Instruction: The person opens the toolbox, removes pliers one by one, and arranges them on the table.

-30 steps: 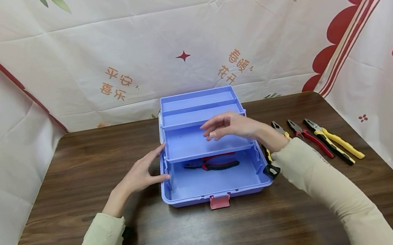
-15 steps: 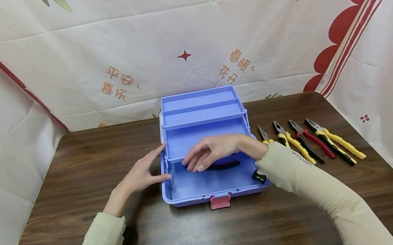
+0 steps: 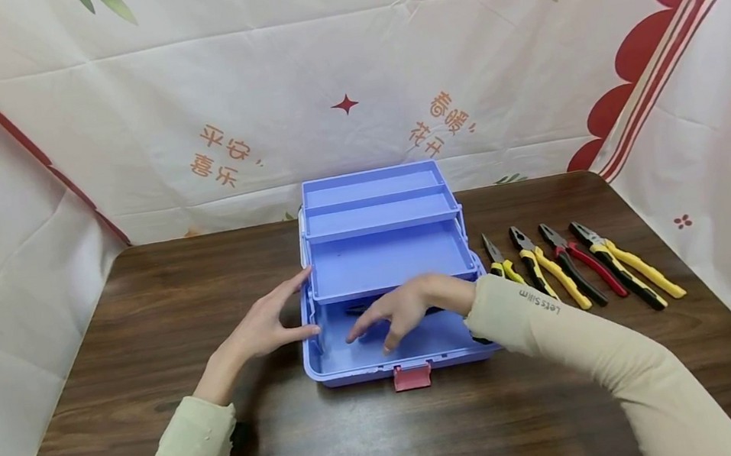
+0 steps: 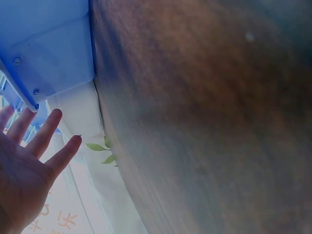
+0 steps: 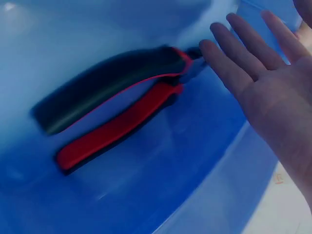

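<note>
A blue toolbox (image 3: 316, 377) stands unfolded with its tiered trays (image 3: 374, 215) raised. In its bottom compartment lie red-and-black pliers (image 5: 117, 87), seen large in the right wrist view and mostly covered by my hand in the head view. My right hand (image 3: 407, 311) hovers over these pliers, fingers spread and holding nothing. Its fingertips (image 5: 208, 48) appear near the pliers' metal head; whether they touch is unclear. My left hand (image 3: 267, 324) is at the toolbox's left side with fingers stretched out, index finger and thumb tips at the edge.
Several pliers lie in a row right of the toolbox: a yellow long-nose pair (image 3: 497, 257), yellow-and-black pairs (image 3: 544, 266) (image 3: 620, 264), and a red-and-black pair (image 3: 578, 261). A pink latch (image 3: 412, 377) hangs at the toolbox front. Behind the brown table (image 3: 206, 280) hangs a printed cloth (image 3: 138, 134).
My right hand has come down from above the middle tray into the bottom compartment, its fingers spreading and now covering the pliers there. The left hand has stayed in place.
</note>
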A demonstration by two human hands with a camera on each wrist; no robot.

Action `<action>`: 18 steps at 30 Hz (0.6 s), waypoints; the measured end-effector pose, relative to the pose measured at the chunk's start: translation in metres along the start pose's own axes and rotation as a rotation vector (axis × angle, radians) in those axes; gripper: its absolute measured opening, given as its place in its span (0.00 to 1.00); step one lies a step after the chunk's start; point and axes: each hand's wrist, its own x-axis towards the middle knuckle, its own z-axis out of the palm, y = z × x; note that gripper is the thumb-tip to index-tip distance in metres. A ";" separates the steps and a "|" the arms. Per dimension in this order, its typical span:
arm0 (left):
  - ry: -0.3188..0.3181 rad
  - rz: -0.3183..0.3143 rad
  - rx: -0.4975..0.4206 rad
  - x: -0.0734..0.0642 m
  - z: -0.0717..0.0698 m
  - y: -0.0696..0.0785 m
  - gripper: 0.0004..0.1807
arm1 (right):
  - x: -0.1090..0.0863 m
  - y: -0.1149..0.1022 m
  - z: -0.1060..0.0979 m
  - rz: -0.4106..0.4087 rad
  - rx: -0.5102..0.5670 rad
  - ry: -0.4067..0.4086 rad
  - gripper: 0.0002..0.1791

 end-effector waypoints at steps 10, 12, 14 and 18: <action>0.000 0.014 0.001 0.001 -0.001 0.001 0.49 | -0.004 0.011 0.006 0.183 -0.031 0.095 0.42; -0.001 0.014 0.000 0.001 -0.001 0.001 0.48 | -0.002 0.012 0.008 0.213 -0.056 0.108 0.43; -0.002 0.009 0.000 0.001 -0.001 0.001 0.49 | 0.000 0.013 0.010 0.235 -0.098 0.121 0.42; -0.008 0.007 0.003 0.000 0.000 0.000 0.49 | 0.001 0.013 0.011 0.261 -0.158 0.136 0.39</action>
